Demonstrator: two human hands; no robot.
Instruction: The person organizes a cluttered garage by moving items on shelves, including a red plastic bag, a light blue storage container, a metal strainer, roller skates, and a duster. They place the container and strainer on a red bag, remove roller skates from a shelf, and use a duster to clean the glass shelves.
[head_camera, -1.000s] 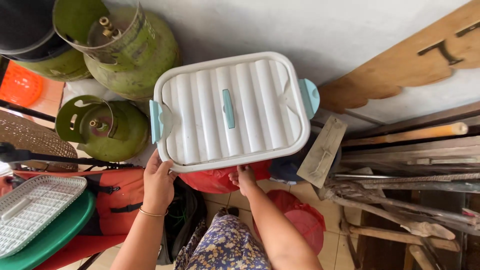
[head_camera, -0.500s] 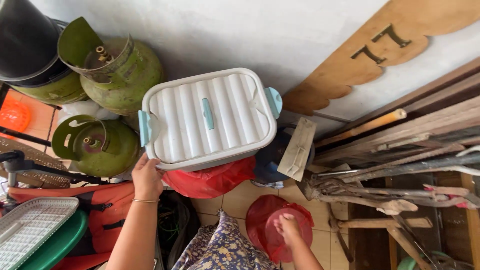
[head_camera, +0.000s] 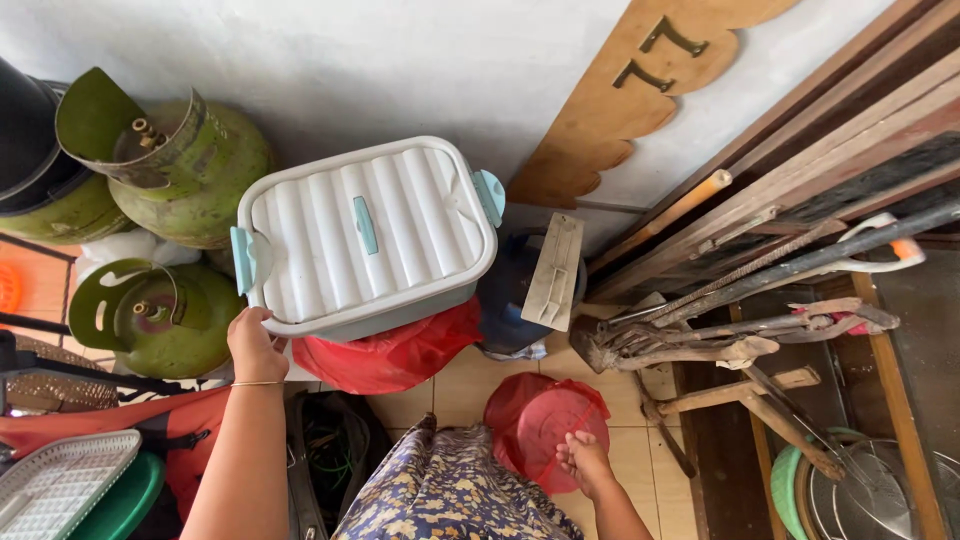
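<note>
The left hand (head_camera: 255, 345) curls its grip on the near left corner of the white lidded box (head_camera: 365, 240), steadying it atop the red bag (head_camera: 395, 355). The right hand (head_camera: 583, 462) touches the red lid (head_camera: 545, 425) on the floor, fingers loosely bent, holding nothing firmly. Best keep the box level and get a full grip before lifting.

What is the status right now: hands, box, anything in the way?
Left hand grips the white ribbed plastic box at its corner. Right hand touches the red plastic bag on the floor. Box sits atop another red bag.

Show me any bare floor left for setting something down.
One tan tile patch lies between the red plastic bag and the red round lid by the right hand. Left is packed: green gas cylinders, the white ribbed box under the left hand.
</note>
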